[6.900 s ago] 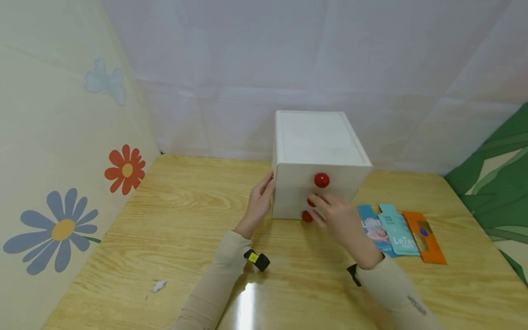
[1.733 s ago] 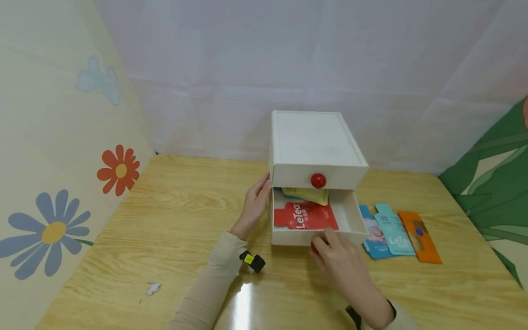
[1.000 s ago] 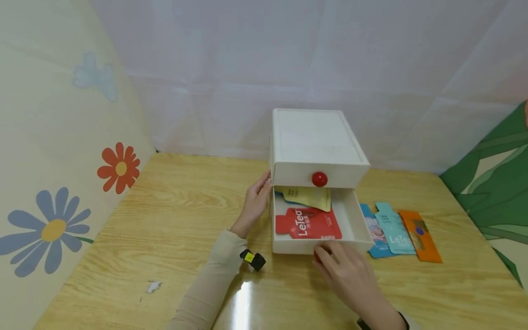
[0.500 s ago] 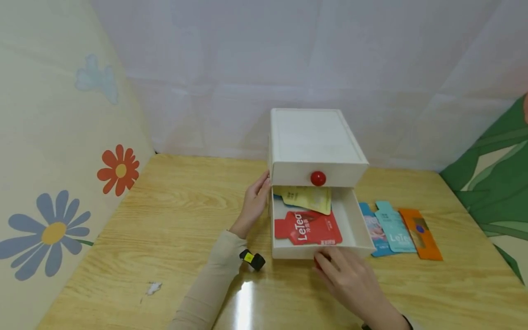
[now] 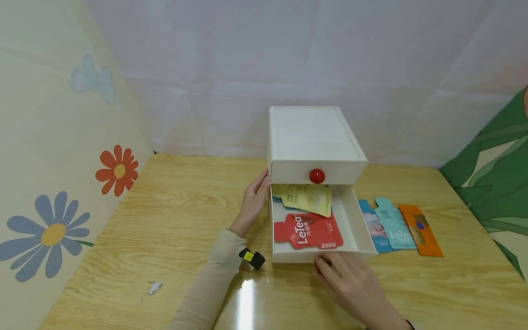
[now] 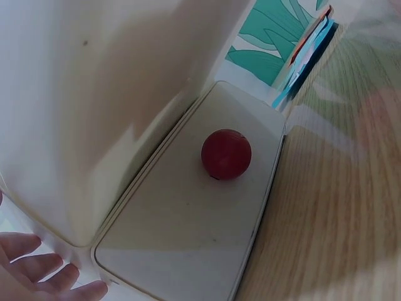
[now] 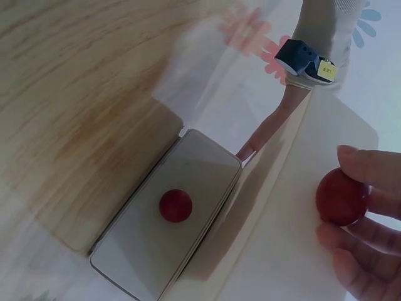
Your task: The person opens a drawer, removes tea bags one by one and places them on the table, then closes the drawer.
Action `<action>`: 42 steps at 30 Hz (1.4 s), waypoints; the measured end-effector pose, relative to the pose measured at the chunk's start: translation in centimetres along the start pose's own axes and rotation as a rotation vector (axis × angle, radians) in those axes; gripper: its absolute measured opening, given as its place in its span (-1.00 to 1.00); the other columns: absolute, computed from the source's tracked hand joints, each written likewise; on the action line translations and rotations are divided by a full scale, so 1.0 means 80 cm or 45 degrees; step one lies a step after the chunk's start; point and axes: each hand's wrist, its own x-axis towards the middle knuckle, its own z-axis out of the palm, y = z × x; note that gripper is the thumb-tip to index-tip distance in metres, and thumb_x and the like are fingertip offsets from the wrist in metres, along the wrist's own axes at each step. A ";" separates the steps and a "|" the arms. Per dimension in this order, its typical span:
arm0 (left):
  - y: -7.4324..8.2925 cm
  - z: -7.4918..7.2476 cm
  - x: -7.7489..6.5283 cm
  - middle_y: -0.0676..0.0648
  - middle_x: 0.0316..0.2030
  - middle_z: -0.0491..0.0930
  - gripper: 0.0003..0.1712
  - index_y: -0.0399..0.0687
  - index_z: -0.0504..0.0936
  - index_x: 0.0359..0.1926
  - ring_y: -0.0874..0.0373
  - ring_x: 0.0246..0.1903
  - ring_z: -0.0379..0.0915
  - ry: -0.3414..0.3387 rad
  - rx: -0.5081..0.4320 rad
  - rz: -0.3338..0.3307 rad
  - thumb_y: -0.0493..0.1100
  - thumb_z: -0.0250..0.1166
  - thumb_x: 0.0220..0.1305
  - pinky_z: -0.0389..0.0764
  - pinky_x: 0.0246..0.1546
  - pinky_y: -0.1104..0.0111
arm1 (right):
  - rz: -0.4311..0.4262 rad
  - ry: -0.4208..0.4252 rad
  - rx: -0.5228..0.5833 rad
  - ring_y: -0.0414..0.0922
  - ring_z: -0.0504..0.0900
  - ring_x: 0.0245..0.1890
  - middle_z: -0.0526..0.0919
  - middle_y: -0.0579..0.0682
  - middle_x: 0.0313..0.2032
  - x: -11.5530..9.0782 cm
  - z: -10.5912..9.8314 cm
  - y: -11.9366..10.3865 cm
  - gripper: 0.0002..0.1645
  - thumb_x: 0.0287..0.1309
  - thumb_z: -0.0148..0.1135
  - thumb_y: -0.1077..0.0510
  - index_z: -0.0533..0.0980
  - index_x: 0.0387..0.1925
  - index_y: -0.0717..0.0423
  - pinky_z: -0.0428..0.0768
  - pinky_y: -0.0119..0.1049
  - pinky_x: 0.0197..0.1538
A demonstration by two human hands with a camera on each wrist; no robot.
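Observation:
A small white drawer cabinet [image 5: 313,130] stands on the table, its middle drawer [image 5: 354,224] pulled out. My right hand [image 5: 356,286] pinches that drawer's red knob [image 7: 343,197] between thumb and fingers. Inside lie a red LeTea pouch [image 5: 311,230] near the front and a yellow pouch [image 5: 311,199] behind it, over something blue mostly covered. My left hand [image 5: 252,201] rests against the cabinet's left side, its fingers [image 6: 34,266] extended. The top drawer [image 5: 288,173] and the bottom drawer [image 6: 169,219], each with a red knob, are closed.
Right of the cabinet, a blue pouch [image 5: 373,227], a teal pouch [image 5: 394,224] and an orange packet [image 5: 420,231] lie side by side. A white cloth backdrop [image 5: 227,68] hangs behind the table. A whitish scrap or mark [image 5: 154,288] shows at front left.
The middle drawer was closed at first; my right hand has drawn it toward me by its knob, bringing the red and yellow pouches into sight. My left hand stays at the cabinet's side.

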 end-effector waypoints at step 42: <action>-0.004 0.000 0.003 -0.28 0.21 0.26 -0.55 -0.40 0.27 0.23 -0.06 0.24 0.13 0.018 -0.034 0.022 -0.26 -0.06 0.38 0.18 0.24 0.24 | 0.027 0.128 0.091 -0.19 0.49 -0.62 0.56 -0.06 -0.53 0.010 -0.029 0.026 -0.41 0.30 -0.14 -0.17 0.62 -0.51 0.14 0.51 -0.40 -0.59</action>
